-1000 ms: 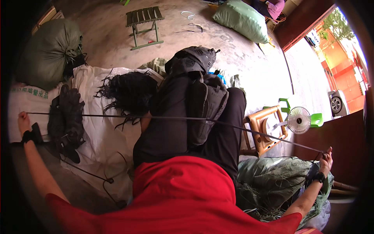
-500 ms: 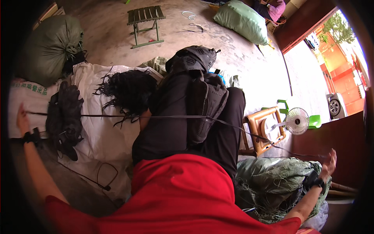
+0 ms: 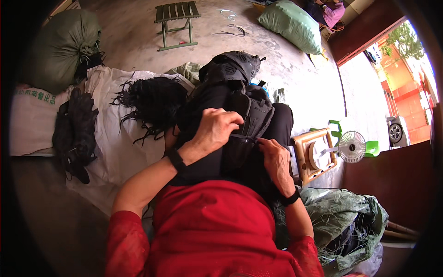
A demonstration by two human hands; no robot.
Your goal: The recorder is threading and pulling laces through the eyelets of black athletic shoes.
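A bundle of long black shoe-shaped pieces [image 3: 258, 115] rests between my thighs, with a mesh-like surface. A thin black strip [image 3: 242, 137] crosses it near its close end. My left hand [image 3: 214, 127] is over the left side of the bundle, thumb and fingers pinched together on the strip. At the right edge, my right hand [image 3: 275, 159] has its fingertips closed at the other end of the strip. Both hands are near each other; the strip's ends are mostly hidden by the fingers. A similar black bundle [image 3: 235, 67] lies just beyond, by my left knee.
A heap of black strips [image 3: 154, 104] and a dark bundle [image 3: 76, 134] lie on white sacking [image 3: 113, 152] at the left. A small fan [image 3: 352, 147] stands by a bamboo stool [image 3: 314, 157] at right, above a green sack [image 3: 337, 221]. A folding stool [image 3: 177, 23] stands ahead.
Both hands have come inward from wide apart, where the strip was stretched across my lap. They now meet over the bundle, with the strip lying around it.
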